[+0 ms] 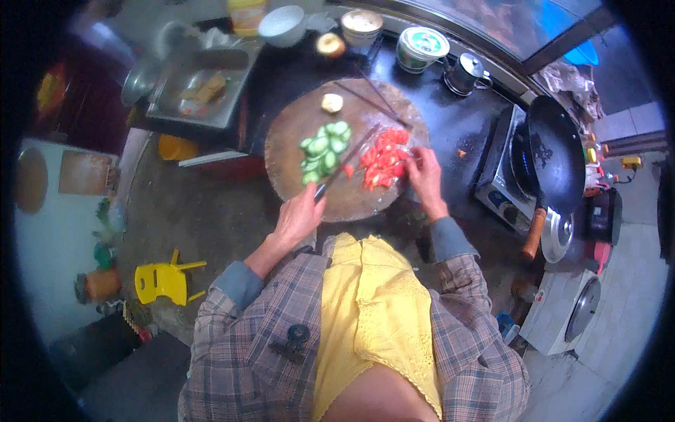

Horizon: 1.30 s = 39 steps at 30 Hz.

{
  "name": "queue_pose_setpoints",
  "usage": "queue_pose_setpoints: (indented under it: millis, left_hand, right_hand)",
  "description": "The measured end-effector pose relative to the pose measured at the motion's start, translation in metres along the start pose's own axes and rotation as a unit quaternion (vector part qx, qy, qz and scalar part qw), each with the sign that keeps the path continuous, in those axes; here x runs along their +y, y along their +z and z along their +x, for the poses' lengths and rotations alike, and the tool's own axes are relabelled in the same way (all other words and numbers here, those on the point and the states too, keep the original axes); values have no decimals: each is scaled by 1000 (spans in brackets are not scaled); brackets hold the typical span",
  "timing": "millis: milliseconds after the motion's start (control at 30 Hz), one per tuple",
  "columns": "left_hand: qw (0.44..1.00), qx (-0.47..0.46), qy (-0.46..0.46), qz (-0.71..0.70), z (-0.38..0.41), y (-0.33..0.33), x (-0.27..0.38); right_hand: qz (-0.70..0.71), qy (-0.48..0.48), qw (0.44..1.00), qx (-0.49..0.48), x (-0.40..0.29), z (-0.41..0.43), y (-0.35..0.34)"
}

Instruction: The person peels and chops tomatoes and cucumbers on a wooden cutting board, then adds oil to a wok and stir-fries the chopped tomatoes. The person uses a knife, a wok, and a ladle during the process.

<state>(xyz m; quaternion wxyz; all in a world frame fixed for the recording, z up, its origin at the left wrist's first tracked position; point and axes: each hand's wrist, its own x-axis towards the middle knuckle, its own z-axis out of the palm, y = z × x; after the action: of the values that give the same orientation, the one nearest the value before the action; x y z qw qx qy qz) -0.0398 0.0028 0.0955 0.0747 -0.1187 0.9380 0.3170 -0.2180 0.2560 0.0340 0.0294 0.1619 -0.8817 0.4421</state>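
Observation:
My left hand (301,213) holds the dark handle of a kitchen knife (345,162), its blade pointing up and right over a round wooden chopping board (295,116). Left of the blade lies a pile of sliced cucumber (324,149); to its right is a heap of chopped tomato (384,158). At the right edge of that heap is my right hand (423,171), fingers bent; whether it grips a piece is hard to tell. A pale round piece of food (332,103) sits above the cucumber. A pair of chopsticks (364,100) rests across the board's upper right.
On the right, a black wok (558,153) with a wooden handle stands on a stove (498,184). Along the back are a lidded tub (422,47), a metal pot (466,76) and a white bowl (282,26). A steel sink (200,111) is at left, a yellow chair (162,283) below.

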Motion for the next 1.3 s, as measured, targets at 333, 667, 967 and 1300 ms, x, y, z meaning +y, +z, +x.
queue_pose_setpoints:
  millis: [333,667,967,1300]
  left_hand:
    - [999,10,-34,-27,-8,29,16]
    - [998,52,-22,-24,14,27,27]
    - [998,49,-27,-26,13,17,40]
    - [998,-18,-14,-59,1,21,63]
  right_hand:
    - [18,5,1000,-14,11,26,5]
    - [-40,1,992,-117,35,56,10]
    - [-17,12,995,-99,33,63,3]
    - [117,132,973,-147,62,37,-15]
